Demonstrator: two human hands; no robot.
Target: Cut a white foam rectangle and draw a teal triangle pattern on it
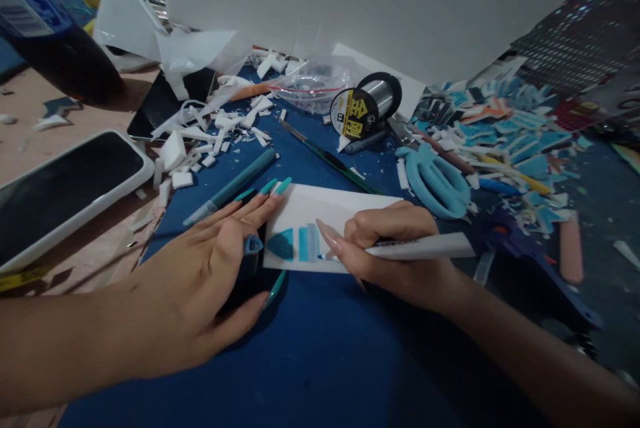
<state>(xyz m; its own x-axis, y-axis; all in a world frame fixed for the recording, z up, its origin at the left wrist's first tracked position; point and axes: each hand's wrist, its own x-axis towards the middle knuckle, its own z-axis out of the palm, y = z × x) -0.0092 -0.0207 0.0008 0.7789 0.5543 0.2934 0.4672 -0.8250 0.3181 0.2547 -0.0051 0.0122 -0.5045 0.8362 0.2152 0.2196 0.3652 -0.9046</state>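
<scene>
A small white card [340,205] lies on the blue mat, with a dark blue triangle and light blue stripes coloured on it. In my right hand [400,235] is a white marker [425,247], closed in a writing grip. Its blue tip is at the card beside the stripes. My left hand [215,261] has its long-nailed fingers stretched over the card's left end. What looks like a blue marker cap [253,245], hollow end showing, is tucked between its fingers and thumb; part of it is hidden. Another blue pen [233,185] lies just beyond that hand.
Light blue scissors [437,178], a wire spool [367,105] and a thin green-handled tool [330,160] lie beyond the card. White and blue foam scraps [520,135] cover the back and right. A phone [75,188] and dark bottle [70,55] are at left; a glue gun [535,268] is at right.
</scene>
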